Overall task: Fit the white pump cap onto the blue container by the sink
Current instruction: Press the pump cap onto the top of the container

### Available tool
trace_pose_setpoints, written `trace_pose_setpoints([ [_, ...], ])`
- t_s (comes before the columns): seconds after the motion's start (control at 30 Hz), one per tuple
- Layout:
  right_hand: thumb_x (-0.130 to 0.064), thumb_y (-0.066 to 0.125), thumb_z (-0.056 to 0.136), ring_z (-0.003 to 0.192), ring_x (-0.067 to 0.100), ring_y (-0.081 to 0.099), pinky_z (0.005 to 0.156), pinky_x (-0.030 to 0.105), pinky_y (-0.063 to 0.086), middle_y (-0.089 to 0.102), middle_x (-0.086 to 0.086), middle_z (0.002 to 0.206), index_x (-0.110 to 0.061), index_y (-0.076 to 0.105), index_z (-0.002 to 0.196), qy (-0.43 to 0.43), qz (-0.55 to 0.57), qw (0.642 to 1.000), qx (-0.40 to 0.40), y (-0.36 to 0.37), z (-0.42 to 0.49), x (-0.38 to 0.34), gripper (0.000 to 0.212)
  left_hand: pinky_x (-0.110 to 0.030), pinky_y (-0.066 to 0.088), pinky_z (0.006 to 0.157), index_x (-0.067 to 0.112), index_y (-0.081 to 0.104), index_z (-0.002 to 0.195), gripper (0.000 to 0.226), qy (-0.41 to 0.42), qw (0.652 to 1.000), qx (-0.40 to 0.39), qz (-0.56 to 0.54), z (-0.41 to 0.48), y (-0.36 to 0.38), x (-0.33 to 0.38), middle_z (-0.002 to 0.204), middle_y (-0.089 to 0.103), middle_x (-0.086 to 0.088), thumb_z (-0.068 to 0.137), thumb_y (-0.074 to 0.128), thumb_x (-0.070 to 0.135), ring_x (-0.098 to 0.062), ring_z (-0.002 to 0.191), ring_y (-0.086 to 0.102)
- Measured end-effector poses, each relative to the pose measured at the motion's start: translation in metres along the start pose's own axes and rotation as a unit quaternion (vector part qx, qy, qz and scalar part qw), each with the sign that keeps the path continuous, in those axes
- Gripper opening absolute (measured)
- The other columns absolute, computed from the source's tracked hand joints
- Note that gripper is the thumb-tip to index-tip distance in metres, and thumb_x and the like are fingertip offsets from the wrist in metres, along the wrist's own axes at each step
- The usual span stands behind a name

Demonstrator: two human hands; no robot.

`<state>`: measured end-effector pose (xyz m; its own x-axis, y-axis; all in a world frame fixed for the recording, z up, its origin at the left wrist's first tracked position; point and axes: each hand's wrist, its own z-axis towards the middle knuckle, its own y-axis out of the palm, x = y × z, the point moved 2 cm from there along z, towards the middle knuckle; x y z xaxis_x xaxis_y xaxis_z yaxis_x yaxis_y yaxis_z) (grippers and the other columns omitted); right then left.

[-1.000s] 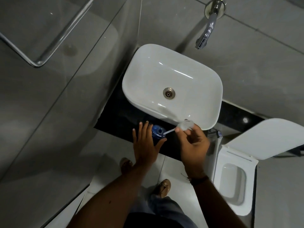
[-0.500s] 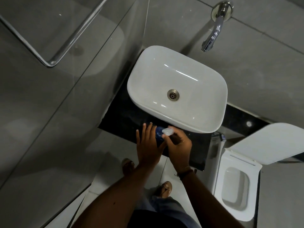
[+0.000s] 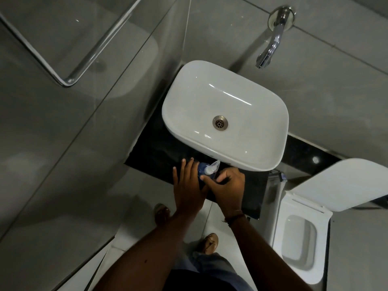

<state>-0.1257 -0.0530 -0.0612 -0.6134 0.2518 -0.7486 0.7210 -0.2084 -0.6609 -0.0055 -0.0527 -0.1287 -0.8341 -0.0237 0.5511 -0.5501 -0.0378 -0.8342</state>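
The blue container (image 3: 202,169) stands on the black counter (image 3: 159,152) just in front of the white sink (image 3: 224,114). The white pump cap (image 3: 211,168) sits on top of the container, its spout pointing toward the sink. My left hand (image 3: 188,185) wraps the container from the left, fingers up along its side. My right hand (image 3: 227,185) is on the right, its thumb and fingers reaching in under the cap at the container's neck. Most of the container is hidden between the hands.
A chrome wall tap (image 3: 270,43) hangs over the sink. A glass partition with a chrome rail (image 3: 69,80) stands on the left. A white toilet (image 3: 302,248) with its lid up is at the right. My sandalled feet (image 3: 207,242) show on the floor below.
My right hand carried the pump cap from beside the sink's rim down onto the blue container, the tube going inside. The left hand stayed on the container.
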Motion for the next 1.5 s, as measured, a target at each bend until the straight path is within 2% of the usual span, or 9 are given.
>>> trace_pose_setpoints([
  [0.17, -0.041, 0.091, 0.072, 0.118, 0.024, 0.058, 0.103, 0.039, 0.052, 0.066, 0.002, 0.121, -0.014, 0.069, 0.129, 0.003, 0.013, 0.996, -0.087, 0.003, -0.009, 0.0, 0.067, -0.059, 0.03, 0.121, 0.007, 0.057, 0.142, 0.054, 0.024, 0.999, 0.009, 0.034, -0.001, 0.0, -0.002, 0.152, 0.055, -0.013, 0.098, 0.06, 0.038, -0.033, 0.149, 0.041],
  [0.3, -0.035, 0.092, 0.07, 0.091, 0.029, 0.06, 0.085, 0.055, 0.051, 0.067, 0.005, 0.088, -0.013, 0.069, 0.08, 0.013, 0.009, 1.0, 0.001, 0.0, -0.007, 0.009, 0.033, -0.059, 0.028, 0.122, 0.005, 0.058, 0.142, 0.064, 0.003, 1.0, 0.018, -0.013, 0.0, -0.003, 0.0, 0.151, 0.057, -0.013, 0.099, 0.041, 0.05, -0.034, 0.147, 0.043],
  [0.43, -0.041, 0.092, 0.07, 0.12, 0.015, 0.049, 0.102, 0.024, 0.045, 0.06, -0.004, 0.125, -0.021, 0.064, 0.137, 0.019, 0.003, 0.992, -0.122, 0.0, -0.008, 0.008, 0.075, -0.06, 0.03, 0.121, 0.005, 0.059, 0.141, 0.07, 0.018, 1.0, 0.016, -0.008, -0.002, -0.004, 0.0, 0.151, 0.056, -0.013, 0.104, 0.032, 0.058, -0.034, 0.148, 0.043],
  [0.6, -0.027, 0.096, 0.065, 0.099, 0.03, 0.059, 0.087, 0.05, 0.054, 0.065, 0.004, 0.098, -0.018, 0.066, 0.085, 0.03, 0.026, 0.998, -0.05, -0.005, 0.001, 0.009, 0.037, -0.062, 0.029, 0.121, 0.003, 0.058, 0.141, 0.069, 0.006, 0.999, 0.019, -0.039, -0.001, -0.002, -0.001, 0.149, 0.058, -0.015, 0.101, 0.031, 0.053, -0.035, 0.146, 0.045],
  [0.77, -0.014, 0.084, 0.084, 0.123, 0.021, 0.05, 0.109, 0.021, 0.038, 0.063, 0.006, 0.128, -0.02, 0.063, 0.144, -0.023, -0.02, 0.986, -0.166, -0.002, 0.012, 0.004, 0.064, -0.06, 0.028, 0.122, 0.004, 0.059, 0.14, 0.086, 0.012, 0.999, 0.024, -0.047, -0.001, -0.003, -0.001, 0.148, 0.059, -0.015, 0.1, 0.017, 0.067, -0.033, 0.146, 0.045],
  [0.93, -0.019, 0.084, 0.084, 0.114, 0.027, 0.056, 0.104, 0.028, 0.045, 0.066, 0.003, 0.108, -0.024, 0.079, 0.115, -0.021, -0.009, 0.992, -0.126, 0.003, 0.017, -0.007, 0.032, -0.058, 0.026, 0.123, 0.006, 0.059, 0.141, 0.091, 0.014, 0.999, 0.02, -0.039, -0.001, -0.001, -0.003, 0.148, 0.059, -0.013, 0.096, 0.016, 0.073, -0.032, 0.147, 0.044],
  [1.23, -0.033, 0.098, 0.064, 0.096, 0.028, 0.066, 0.089, 0.05, 0.059, 0.071, 0.002, 0.096, -0.031, 0.072, 0.084, 0.059, 0.014, 0.998, -0.033, 0.012, 0.011, -0.013, 0.032, -0.059, 0.028, 0.122, 0.007, 0.059, 0.141, 0.093, 0.018, 0.999, 0.014, -0.027, -0.001, 0.002, -0.005, 0.148, 0.06, -0.012, 0.098, 0.008, 0.071, -0.031, 0.147, 0.044],
  [1.4, -0.017, 0.097, 0.066, 0.126, 0.017, 0.061, 0.112, 0.033, 0.051, 0.064, 0.003, 0.134, -0.018, 0.061, 0.144, -0.011, 0.022, 0.988, -0.15, -0.008, 0.015, -0.013, 0.086, -0.059, 0.024, 0.124, 0.006, 0.057, 0.142, 0.079, 0.02, 0.998, 0.037, -0.038, -0.002, 0.004, -0.007, 0.15, 0.058, -0.011, 0.101, 0.024, 0.064, -0.031, 0.148, 0.043],
  [1.5, -0.006, 0.087, 0.078, 0.129, 0.016, 0.06, 0.116, 0.039, 0.051, 0.062, -0.003, 0.137, -0.022, 0.057, 0.15, -0.098, -0.035, 0.964, -0.244, -0.027, 0.022, -0.016, 0.08, -0.058, 0.022, 0.125, 0.007, 0.056, 0.143, 0.08, 0.027, 0.999, 0.031, -0.032, -0.002, 0.007, -0.01, 0.151, 0.057, -0.011, 0.094, 0.045, 0.069, -0.032, 0.149, 0.041],
])
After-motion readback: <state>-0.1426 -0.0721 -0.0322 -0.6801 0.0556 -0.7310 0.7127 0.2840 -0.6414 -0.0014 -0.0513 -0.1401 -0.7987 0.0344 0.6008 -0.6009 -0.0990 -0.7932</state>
